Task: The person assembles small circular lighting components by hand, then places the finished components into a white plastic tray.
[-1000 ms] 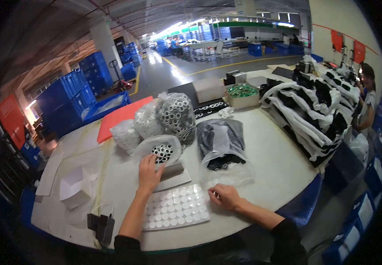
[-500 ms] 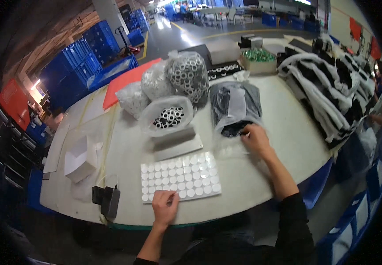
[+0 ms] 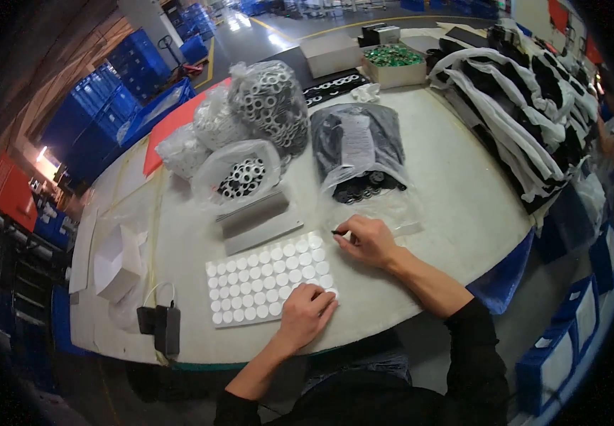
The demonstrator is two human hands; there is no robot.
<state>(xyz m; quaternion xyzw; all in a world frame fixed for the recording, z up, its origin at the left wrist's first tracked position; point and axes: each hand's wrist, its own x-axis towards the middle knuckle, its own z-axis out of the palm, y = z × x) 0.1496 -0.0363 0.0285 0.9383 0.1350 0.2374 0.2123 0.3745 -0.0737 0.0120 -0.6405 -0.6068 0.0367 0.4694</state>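
A white tray-like block of round white caps or discs (image 3: 261, 272) lies on the table in front of me, set out in close rows. My left hand (image 3: 308, 315) rests over its near right corner, fingers bent and pressed together; whatever may be under the fingertips is hidden. Just off the far right corner, my right hand (image 3: 368, 241) pinches a small black part (image 3: 337, 233) between thumb and fingers. Beyond that hand is an open plastic bag (image 3: 356, 142), with small black round parts (image 3: 365, 186) in its mouth.
Behind the tray stand a grey angled metal piece (image 3: 258, 224), an open bag of black-and-white rings (image 3: 243, 177) and a full bag of rings (image 3: 271, 103). A white box (image 3: 117, 263) and black adapter (image 3: 167, 330) sit left. Wrapped black pieces (image 3: 498, 121) pile up right.
My right hand has come out of the bag's mouth toward the tray, carrying a small black part. The left hand has moved right along the tray's near edge. The view has shifted.
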